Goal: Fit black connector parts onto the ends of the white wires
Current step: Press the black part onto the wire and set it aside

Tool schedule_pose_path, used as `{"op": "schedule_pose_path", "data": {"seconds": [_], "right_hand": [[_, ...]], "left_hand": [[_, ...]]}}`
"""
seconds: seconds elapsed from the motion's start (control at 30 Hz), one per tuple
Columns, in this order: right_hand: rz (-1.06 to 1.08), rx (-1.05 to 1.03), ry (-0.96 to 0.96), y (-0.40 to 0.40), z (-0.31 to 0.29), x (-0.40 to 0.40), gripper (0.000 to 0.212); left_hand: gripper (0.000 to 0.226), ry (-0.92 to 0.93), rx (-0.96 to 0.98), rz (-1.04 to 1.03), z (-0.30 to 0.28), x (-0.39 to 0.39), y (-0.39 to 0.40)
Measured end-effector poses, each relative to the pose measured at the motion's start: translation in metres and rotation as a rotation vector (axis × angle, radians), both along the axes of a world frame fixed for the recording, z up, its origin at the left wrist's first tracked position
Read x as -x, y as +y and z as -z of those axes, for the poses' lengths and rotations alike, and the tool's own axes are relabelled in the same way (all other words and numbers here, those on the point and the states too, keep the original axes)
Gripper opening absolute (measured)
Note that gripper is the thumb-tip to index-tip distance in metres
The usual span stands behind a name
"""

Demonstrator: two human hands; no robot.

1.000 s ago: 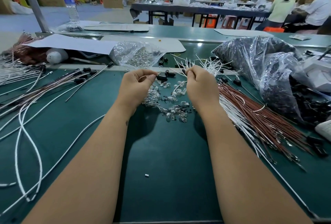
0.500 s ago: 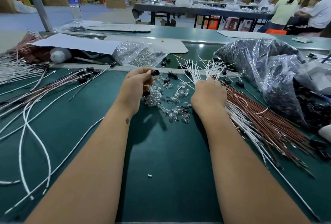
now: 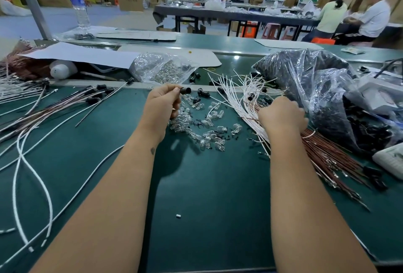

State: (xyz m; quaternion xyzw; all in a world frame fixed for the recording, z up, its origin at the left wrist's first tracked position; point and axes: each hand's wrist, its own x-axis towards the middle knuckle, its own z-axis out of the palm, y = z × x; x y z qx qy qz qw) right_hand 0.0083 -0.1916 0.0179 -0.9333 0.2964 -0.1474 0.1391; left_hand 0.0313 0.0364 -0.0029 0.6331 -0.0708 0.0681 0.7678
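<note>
Centrally, our left hand [image 3: 161, 107] pinches a black connector [image 3: 185, 91]; at right of centre, our right hand [image 3: 282, 115] curls into the white wires [image 3: 237, 96], grip unclear.

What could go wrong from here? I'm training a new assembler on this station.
The left hand only pinches the black connector at its fingertips, so it may slip into the clear bulbs below. The right hand reaches into tangled white wires, so pulling one could drag its neighbours along.
</note>
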Motion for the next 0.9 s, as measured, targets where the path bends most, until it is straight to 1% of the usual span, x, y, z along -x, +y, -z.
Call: {"op": "schedule_pose_path", "data": {"seconds": [0.03, 0.1, 0.2, 0.23, 0.3, 0.37, 0.43, 0.5, 0.6, 0.67, 0.77, 0.83, 0.9], "right_hand": [[0.002, -0.029, 0.024, -0.001, 0.001, 0.000, 0.036], [-0.018, -0.051, -0.005, -0.002, 0.003, -0.002, 0.028], [-0.068, -0.005, -0.144, 0.001, 0.004, -0.004, 0.010], [-0.078, 0.006, -0.209, 0.002, 0.005, -0.004, 0.007], [-0.090, -0.005, -0.339, 0.004, 0.004, -0.004, 0.016], [-0.107, -0.028, -0.437, 0.006, 0.002, -0.004, 0.020], [-0.144, -0.032, -0.491, 0.008, 0.001, -0.004, 0.021], [-0.203, -0.031, -0.532, 0.012, 0.000, -0.003, 0.027], [-0.345, -0.058, -0.576, 0.026, -0.003, -0.004, 0.036], [-0.464, -0.131, -0.586, 0.038, -0.004, -0.006, 0.037], [-0.552, -0.229, -0.549, 0.052, -0.001, -0.010, 0.032], [-0.583, -0.253, -0.509, 0.056, 0.003, -0.011, 0.025], [-0.640, -0.260, -0.473, 0.060, 0.006, -0.010, 0.021]], "left_hand": [[0.023, 0.009, 0.011, 0.027, 0.000, 0.001, 0.001], [0.023, 0.035, 0.046, 0.096, -0.001, 0.002, 0.002], [0.026, 0.063, 0.117, 0.205, -0.004, 0.004, 0.001], [0.027, 0.064, 0.117, 0.230, -0.004, 0.004, 0.001], [0.027, 0.062, 0.099, 0.264, -0.005, 0.005, 0.001], [0.026, 0.068, 0.081, 0.290, -0.005, 0.005, 0.001], [0.025, 0.075, 0.071, 0.312, -0.006, 0.005, 0.000], [0.026, 0.082, 0.058, 0.319, -0.006, 0.004, 0.000], [0.026, 0.086, 0.039, 0.257, -0.004, 0.004, -0.002], [0.024, 0.077, 0.015, 0.135, -0.002, 0.004, -0.003], [0.019, 0.032, -0.038, -0.061, 0.000, 0.003, -0.006], [0.018, 0.007, -0.044, -0.125, 0.000, 0.002, -0.007], [0.020, -0.003, -0.030, -0.145, 0.001, 0.001, -0.008]]}}
